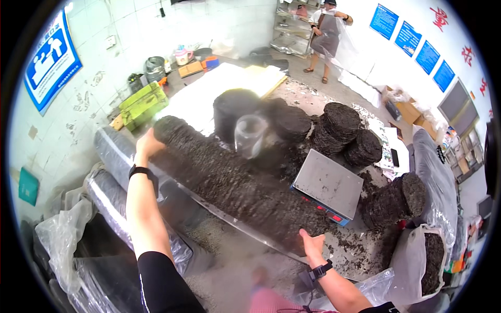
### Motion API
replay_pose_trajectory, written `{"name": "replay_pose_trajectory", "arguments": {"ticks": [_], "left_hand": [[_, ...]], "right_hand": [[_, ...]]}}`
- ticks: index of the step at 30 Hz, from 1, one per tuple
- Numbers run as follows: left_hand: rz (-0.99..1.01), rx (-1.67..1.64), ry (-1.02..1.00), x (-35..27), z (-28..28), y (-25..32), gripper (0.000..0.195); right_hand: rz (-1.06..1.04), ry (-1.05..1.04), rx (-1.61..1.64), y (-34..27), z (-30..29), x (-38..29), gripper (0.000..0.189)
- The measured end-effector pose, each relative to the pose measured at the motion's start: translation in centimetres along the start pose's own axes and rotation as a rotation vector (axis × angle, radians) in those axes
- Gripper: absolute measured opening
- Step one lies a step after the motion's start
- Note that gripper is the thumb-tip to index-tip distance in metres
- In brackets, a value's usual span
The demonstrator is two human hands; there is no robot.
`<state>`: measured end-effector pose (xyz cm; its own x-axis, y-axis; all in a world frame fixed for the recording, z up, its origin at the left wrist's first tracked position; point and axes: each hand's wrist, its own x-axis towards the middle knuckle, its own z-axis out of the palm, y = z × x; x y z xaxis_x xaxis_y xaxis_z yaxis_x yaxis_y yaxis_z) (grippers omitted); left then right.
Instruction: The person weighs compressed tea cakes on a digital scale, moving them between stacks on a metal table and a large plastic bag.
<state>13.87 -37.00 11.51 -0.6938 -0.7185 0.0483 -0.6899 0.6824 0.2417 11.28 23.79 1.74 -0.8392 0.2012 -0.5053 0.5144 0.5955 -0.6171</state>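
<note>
A long row of round, dark dried sheets, which look like dried seaweed [231,176], lies on its side along the table's near edge. My left hand [148,144] is pressed to its far-left end. At the near-right end my right hand [313,242] holds it with the thumb up, so the row is gripped between both hands. Just beyond the row stands a digital scale [328,184] with a bare metal plate and lit red digits. A clear plastic cylinder [249,137], partly blurred by a smudge in the view, is upright behind the row.
Round dark stacks [340,121] stand at the back of the table, and another stack [391,201] leans right of the scale. Filled plastic bags [113,195] line the left; an open bag [411,266] is at right. A green crate [143,105] sits far left. A person [327,35] handles plastic film.
</note>
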Motion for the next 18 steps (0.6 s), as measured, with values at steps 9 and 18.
{"name": "replay_pose_trajectory", "arguments": {"ticks": [9, 18], "left_hand": [[-0.037, -0.036, 0.066, 5.3, 9.4, -6.0, 0.079], [0.178, -0.029, 0.394, 2.7, 13.5, -2.0, 0.049]], "right_hand": [[0.042, -0.501, 0.136, -2.7, -0.5, 1.3, 0.107], [-0.102, -0.576, 0.317, -6.0, 1.0, 2.0, 0.103]]}}
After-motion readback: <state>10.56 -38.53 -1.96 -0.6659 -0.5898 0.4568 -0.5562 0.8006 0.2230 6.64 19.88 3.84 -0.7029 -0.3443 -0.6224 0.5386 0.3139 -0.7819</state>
